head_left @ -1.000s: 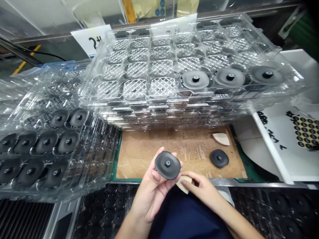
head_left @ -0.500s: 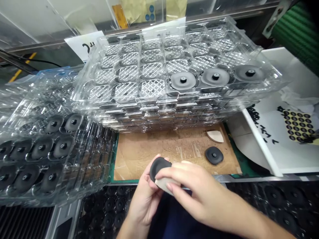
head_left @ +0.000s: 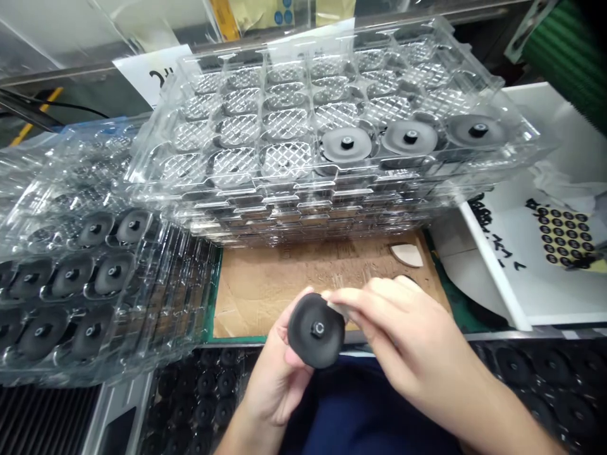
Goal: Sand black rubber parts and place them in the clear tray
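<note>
My left hand [head_left: 279,366] is closed on the edge of a black disc [head_left: 308,347], a rounded part with a small metal-centred hub, its hub side facing me. In my right hand [head_left: 403,328], thumb and fingers pinch a thin beige pad [head_left: 342,309], which touches the disc's upper right rim. Most of the pad is hidden by the fingers. Beyond my right hand, a second beige piece [head_left: 408,254] with a pointed end lies on the cardboard [head_left: 256,284]. Another dark disc [head_left: 408,282] there is almost wholly covered by my right hand.
Stacked clear plastic trays [head_left: 284,202] stand at the back, with three black discs in the top tray's front row. More tray stacks [head_left: 165,303] hold discs at the left. A white bin [head_left: 507,291] at the right contains black scraps and a sheet of round stickers [head_left: 566,237].
The disc has turned so its hub side faces me. My right hand has shifted right and up with the pad, from across the disc to its rim, covering the loose disc.
</note>
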